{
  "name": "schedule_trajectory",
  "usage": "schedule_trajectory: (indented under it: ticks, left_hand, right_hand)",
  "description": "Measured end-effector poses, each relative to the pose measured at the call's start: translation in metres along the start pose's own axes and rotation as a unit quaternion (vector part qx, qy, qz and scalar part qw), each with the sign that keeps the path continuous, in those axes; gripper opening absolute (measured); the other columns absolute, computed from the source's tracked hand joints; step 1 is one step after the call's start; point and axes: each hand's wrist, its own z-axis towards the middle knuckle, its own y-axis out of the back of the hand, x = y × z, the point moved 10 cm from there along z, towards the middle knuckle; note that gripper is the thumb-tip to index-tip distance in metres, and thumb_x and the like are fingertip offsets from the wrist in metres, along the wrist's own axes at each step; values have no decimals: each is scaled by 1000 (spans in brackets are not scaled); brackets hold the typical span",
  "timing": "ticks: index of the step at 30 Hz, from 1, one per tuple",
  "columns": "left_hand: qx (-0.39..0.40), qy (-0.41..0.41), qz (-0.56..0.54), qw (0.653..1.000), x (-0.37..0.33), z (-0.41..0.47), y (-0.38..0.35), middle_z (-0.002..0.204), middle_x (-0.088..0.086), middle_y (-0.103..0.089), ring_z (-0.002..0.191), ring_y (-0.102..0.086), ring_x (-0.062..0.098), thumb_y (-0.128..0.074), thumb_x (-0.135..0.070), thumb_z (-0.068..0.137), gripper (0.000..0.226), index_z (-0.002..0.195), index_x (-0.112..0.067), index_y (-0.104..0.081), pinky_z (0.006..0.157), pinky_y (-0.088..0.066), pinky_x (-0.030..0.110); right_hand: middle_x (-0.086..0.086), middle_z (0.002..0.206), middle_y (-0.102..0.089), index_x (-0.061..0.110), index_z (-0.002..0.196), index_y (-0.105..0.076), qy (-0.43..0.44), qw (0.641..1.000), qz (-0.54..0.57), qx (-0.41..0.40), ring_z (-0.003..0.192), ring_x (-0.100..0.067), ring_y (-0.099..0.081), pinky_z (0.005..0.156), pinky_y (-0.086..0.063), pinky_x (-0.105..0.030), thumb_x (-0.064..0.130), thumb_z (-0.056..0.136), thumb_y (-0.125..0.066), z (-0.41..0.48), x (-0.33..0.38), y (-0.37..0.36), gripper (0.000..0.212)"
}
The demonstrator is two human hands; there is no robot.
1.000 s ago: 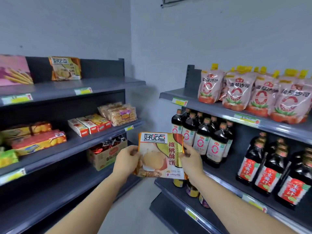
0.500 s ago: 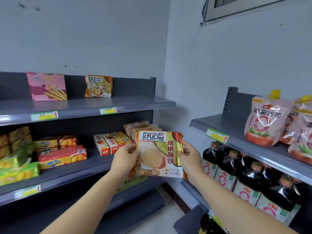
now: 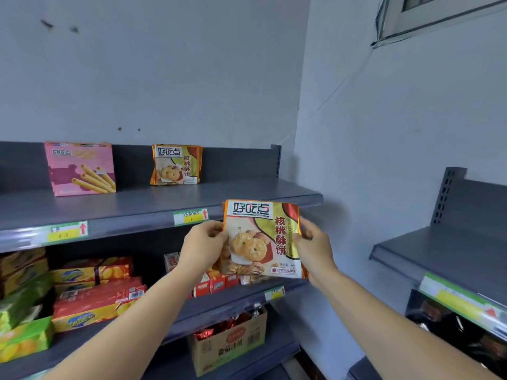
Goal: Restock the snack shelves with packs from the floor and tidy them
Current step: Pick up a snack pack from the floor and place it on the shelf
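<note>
While I hold the orange-and-yellow foil pack of walnut cookies (image 3: 260,237) upright in the air in front of me, my left grip (image 3: 204,244) pinches its left edge, thumb on the printed front and fingers curled behind. My right grip (image 3: 312,242) pinches the right edge in the same way. The pack faces me, just in front of the lip of the grey metal top shelf (image 3: 247,196) near its right end and just right of a green-and-yellow price tag (image 3: 190,216). Far back on that shelf a matching cookie pack (image 3: 176,165) stands upright against the back panel, to the left of the one I hold. A pink carton of wafer rolls (image 3: 81,168) stands further left, well apart from it. On the middle shelf (image 3: 225,303) below lie stacked red and yellow biscuit boxes (image 3: 96,297), with green packs (image 3: 22,338) at the far left and small red-and-white cartons (image 3: 216,283) behind my left wrist. Lower down sits an open brown cardboard box (image 3: 230,344) with red wrappers showing at its top. To the right stands a second grey shelf unit (image 3: 439,250).
</note>
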Motion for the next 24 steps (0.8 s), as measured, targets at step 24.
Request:
schedule_trajectory:
  ticks: [24]
  left_hand:
    - [-135,-12,78,988,-5,244,97,91,2,-71,77,-67,20,-57,-12,90,25,78,-33,-61,75,-59,39]
  right_hand:
    - [3,95,-69,28,123,-58,97,985,13,144,82,-15,-71,74,-60,-45,8,96,-52,246,68,-214,35]
